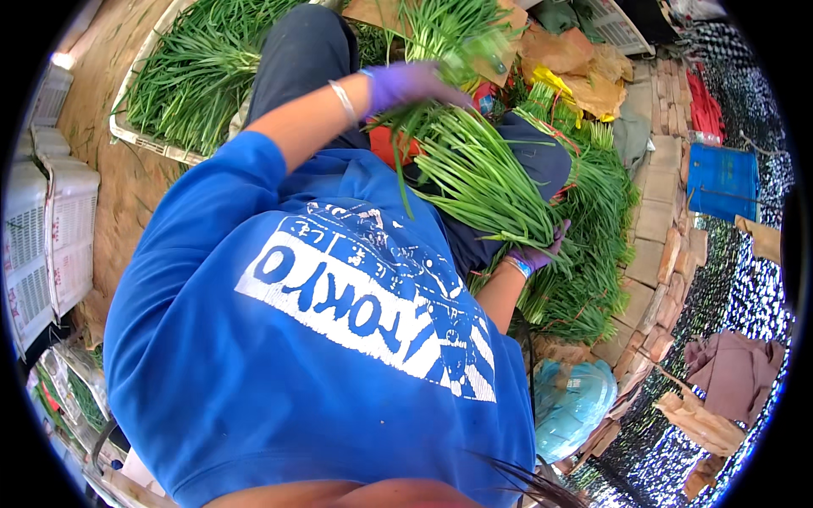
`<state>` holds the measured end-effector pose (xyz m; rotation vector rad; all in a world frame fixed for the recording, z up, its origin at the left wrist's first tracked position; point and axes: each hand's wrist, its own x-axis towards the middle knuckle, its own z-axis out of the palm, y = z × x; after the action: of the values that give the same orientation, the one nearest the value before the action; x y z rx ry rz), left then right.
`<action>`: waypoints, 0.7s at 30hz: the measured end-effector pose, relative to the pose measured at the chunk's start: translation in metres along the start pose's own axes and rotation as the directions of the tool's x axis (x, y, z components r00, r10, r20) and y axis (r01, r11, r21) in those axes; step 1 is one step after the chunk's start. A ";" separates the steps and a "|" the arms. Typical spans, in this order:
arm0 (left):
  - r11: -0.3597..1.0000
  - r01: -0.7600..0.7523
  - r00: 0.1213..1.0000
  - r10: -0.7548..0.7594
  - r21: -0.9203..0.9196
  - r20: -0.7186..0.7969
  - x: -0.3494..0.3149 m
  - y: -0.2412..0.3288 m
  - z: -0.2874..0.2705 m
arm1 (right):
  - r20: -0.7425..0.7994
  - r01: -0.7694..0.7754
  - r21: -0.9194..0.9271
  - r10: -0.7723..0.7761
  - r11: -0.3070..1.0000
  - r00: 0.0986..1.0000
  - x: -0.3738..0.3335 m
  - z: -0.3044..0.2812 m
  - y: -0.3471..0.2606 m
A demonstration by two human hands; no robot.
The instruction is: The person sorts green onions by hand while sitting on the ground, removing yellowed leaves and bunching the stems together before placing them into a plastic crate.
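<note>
A loose bunch of garlic chives [484,173] lies slantwise across my lap. My right hand [542,250], in a purple glove, is closed around its lower right end. My left hand [412,88], also gloved in purple, passes over the bunch's upper end. Motion blurs its fingers, and a green smear of leaves [476,61] shows just beyond them, so its grip is unclear. Below the left wrist, something orange-red [394,146] shows partly on my lap.
At upper left, a white crate [123,127] holds more chives. Another chive pile [445,25] sits ahead. Tied bundles [593,245] line my right side, beside a brick edge [665,254]. A blue container [722,182] stands farther right, and a light-blue plastic bag [576,406] lies at lower right.
</note>
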<state>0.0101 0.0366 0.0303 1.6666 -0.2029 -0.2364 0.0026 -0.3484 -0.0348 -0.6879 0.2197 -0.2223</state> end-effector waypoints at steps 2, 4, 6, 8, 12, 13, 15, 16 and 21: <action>0.951 -0.010 0.999 -0.002 0.308 0.040 0.008 0.020 0.042 | -0.007 0.027 -0.060 -0.028 0.998 1.000 -0.011 0.022 0.000; 0.830 0.036 0.989 -0.110 0.557 0.100 0.022 0.022 0.070 | -0.031 0.008 -0.050 -0.010 0.999 0.999 -0.010 0.023 -0.007; 0.831 -0.054 0.975 -0.075 0.553 0.208 0.022 0.017 0.069 | -0.113 0.018 -0.069 -0.026 0.997 0.993 -0.014 0.026 -0.010; 0.852 -0.163 0.957 0.012 0.498 0.291 0.022 0.007 0.060 | -0.079 -0.012 -0.080 0.006 0.997 0.997 -0.014 0.032 -0.010; 0.872 -0.179 0.936 0.008 0.456 0.353 0.014 -0.001 0.032 | 0.021 -0.086 0.000 0.086 0.996 0.996 -0.009 0.023 0.001; 0.883 -0.184 0.933 0.019 0.432 0.358 0.011 0.000 0.028 | 0.012 -0.065 -0.028 0.066 0.997 0.998 -0.010 0.025 0.003; 0.875 -0.165 0.937 -0.006 0.456 0.351 0.009 0.001 0.022 | -0.002 -0.064 -0.054 0.064 0.996 0.998 -0.009 0.026 0.006; 0.820 -0.156 0.949 -0.029 0.551 0.312 0.010 0.003 0.022 | -0.005 -0.084 -0.052 0.084 0.995 0.996 -0.006 0.025 0.005; 0.585 -0.050 0.993 -0.059 0.809 0.104 0.011 0.009 0.037 | -0.023 -0.085 0.008 0.085 0.996 0.996 -0.005 0.035 0.007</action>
<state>0.0105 -0.0026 0.0355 2.5910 -0.4496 -0.2666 0.0082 -0.3207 -0.0125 -0.6679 0.2699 -0.1499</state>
